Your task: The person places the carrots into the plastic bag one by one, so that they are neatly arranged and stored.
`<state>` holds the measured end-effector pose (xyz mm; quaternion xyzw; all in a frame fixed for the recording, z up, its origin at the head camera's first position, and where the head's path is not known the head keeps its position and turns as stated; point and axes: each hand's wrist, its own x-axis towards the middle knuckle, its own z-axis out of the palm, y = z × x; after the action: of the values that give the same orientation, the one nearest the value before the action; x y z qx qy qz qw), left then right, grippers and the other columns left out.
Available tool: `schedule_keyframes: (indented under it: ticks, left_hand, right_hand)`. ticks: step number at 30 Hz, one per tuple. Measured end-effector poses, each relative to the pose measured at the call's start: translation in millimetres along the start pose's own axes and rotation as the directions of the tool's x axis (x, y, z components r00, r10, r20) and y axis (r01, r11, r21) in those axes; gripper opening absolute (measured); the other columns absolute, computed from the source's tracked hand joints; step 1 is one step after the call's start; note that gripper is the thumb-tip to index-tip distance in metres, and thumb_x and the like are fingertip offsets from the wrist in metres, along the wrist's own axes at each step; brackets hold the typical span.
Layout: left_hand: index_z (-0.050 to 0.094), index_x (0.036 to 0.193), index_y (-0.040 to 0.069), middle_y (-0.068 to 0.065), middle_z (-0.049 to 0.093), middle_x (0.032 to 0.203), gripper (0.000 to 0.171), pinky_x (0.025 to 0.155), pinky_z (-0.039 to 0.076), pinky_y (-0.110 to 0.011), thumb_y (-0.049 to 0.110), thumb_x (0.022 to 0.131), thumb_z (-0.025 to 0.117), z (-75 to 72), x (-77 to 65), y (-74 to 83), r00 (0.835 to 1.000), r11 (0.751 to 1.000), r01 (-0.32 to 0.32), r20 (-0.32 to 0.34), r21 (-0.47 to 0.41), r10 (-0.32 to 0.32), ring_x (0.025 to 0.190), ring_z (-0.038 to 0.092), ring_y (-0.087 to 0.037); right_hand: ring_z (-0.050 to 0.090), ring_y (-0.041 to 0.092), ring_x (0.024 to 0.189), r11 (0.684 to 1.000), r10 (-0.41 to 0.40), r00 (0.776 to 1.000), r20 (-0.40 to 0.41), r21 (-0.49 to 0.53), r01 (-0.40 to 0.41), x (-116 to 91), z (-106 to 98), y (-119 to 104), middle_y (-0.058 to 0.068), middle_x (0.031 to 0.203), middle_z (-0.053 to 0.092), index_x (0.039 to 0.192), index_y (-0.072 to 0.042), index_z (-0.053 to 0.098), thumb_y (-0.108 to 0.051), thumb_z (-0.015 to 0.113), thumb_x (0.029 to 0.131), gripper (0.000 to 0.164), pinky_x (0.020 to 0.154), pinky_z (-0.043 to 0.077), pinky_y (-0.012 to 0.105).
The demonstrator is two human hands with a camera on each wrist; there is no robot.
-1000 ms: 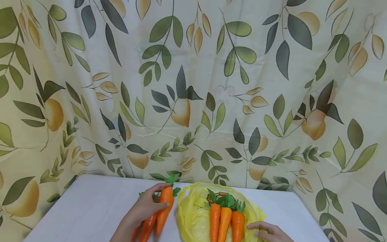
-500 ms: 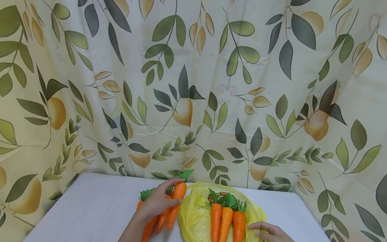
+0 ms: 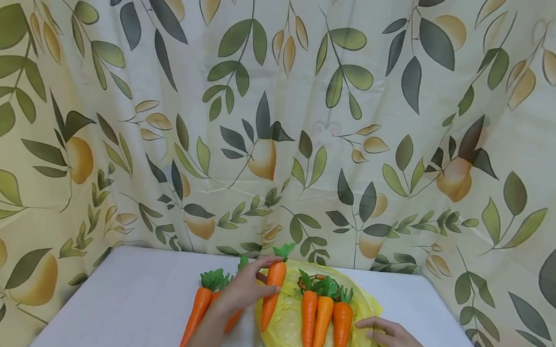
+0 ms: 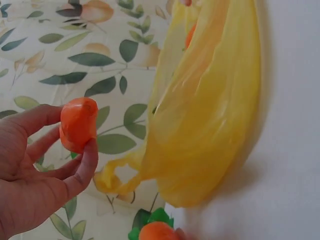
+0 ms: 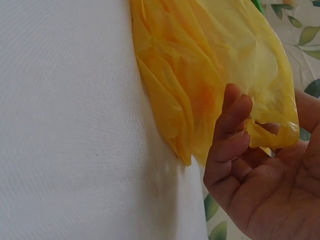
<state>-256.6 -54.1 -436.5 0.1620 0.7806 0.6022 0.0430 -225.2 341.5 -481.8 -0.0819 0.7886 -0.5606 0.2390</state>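
the left grip pinches a carrot while the right grip holds the yellow bag.

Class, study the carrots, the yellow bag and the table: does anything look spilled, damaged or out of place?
Nothing looks spilled or damaged. One oddity: a small dark-and-orange item beside the leafy tops of the three carrots at the yellow bag. It looks unlike the carrots, and is too small to identify.
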Motion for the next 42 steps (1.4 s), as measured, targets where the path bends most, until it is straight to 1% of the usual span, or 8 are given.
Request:
schedule_keyframes:
  ticks: [5,11,22,28,31,34,39,42]
  left_hand:
    - [0.063,0.141,0.024,-0.008,0.057,0.139,0.062,0.07,0.053,-0.036,0.005,0.086,0.082,11.3,0.8,1.1,1.0,0.999,0.02,0.014,0.027,-0.021,0.098,0.058,-0.024]
    - [0.06,0.144,0.021,-0.011,0.056,0.14,0.061,0.068,0.055,-0.037,0.004,0.088,0.08,23.3,5.7,1.1,0.999,0.999,0.029,0.043,0.012,-0.03,0.095,0.06,-0.023]
    - [0.055,0.146,0.014,-0.013,0.055,0.137,0.06,0.073,0.058,-0.04,-0.005,0.092,0.073,48.6,17.3,-22.7,0.996,0.995,0.08,0.046,-0.06,-0.077,0.098,0.064,-0.026]
    - [0.052,0.147,0.012,-0.015,0.055,0.139,0.059,0.073,0.057,-0.04,-0.003,0.094,0.072,56.6,20.6,-23.4,0.998,0.998,0.058,0.029,0.019,-0.059,0.098,0.063,-0.025]
    - [0.051,0.147,0.01,-0.017,0.055,0.14,0.058,0.077,0.056,-0.041,-0.002,0.095,0.071,61.4,23.3,-22.5,0.998,0.996,0.052,0.019,0.066,-0.053,0.1,0.061,-0.025]
    - [0.048,0.148,0.007,-0.02,0.053,0.143,0.058,0.085,0.055,-0.047,-0.004,0.095,0.069,66.7,25.2,-21.6,0.998,0.996,0.052,0.017,0.074,-0.053,0.109,0.06,-0.031]
    - [0.048,0.148,0.007,-0.022,0.05,0.148,0.058,0.099,0.047,-0.059,-0.004,0.095,0.068,74.2,26.5,-22.9,0.996,0.992,0.083,0.011,0.097,-0.084,0.128,0.053,-0.04]
    - [0.048,0.148,0.007,-0.022,0.049,0.149,0.057,0.103,0.043,-0.062,-0.004,0.095,0.069,77.0,26.9,-25.6,0.994,0.99,0.102,0.015,0.102,-0.104,0.131,0.05,-0.042]
  right_hand:
    - [0.053,0.026,0.109,1.0,-0.03,0.999,0.013,-0.008,0.03,-2.3,-0.1,0.1,0.024,0.14,0.049,0.134,0.005,0.061,-0.013,0.053,0.107,0.034,0.086,0.051,0.034]
    - [0.052,0.026,0.114,0.999,-0.031,0.999,0.01,-0.008,0.031,-3.8,-0.2,-1.1,0.027,0.145,0.046,0.135,0.004,0.06,-0.016,0.052,0.108,0.034,0.089,0.049,0.037]
    - [0.053,0.024,0.115,1.0,-0.022,1.0,0.014,0.021,0.022,-5.6,-0.2,-1.9,0.023,0.145,0.048,0.135,0.004,0.06,-0.017,0.052,0.108,0.035,0.091,0.048,0.037]
    - [0.056,0.025,0.109,0.999,-0.014,1.0,0.012,0.045,0.014,-5.6,-0.6,-2.8,0.019,0.142,0.051,0.135,0.002,0.061,-0.017,0.053,0.108,0.034,0.089,0.049,0.039]
    - [0.056,0.025,0.108,0.999,-0.026,0.999,0.02,0.048,0.025,-6.3,-0.8,-2.4,0.02,0.141,0.051,0.135,0.003,0.061,-0.017,0.052,0.108,0.034,0.089,0.049,0.038]
    - [0.058,0.025,0.107,0.998,-0.03,0.999,0.02,0.056,0.028,-7.0,-0.5,-2.8,0.019,0.141,0.051,0.134,0.002,0.061,-0.017,0.053,0.107,0.034,0.087,0.05,0.038]
    - [0.059,0.025,0.104,0.997,-0.023,1.0,0.021,0.074,0.021,-7.6,0.0,-3.9,0.017,0.138,0.053,0.135,0.001,0.061,-0.017,0.054,0.107,0.034,0.085,0.052,0.038]
    - [0.059,0.026,0.102,0.997,-0.017,1.0,0.022,0.072,0.015,-8.4,0.4,-4.2,0.016,0.137,0.053,0.135,0.001,0.061,-0.017,0.054,0.107,0.034,0.084,0.052,0.038]
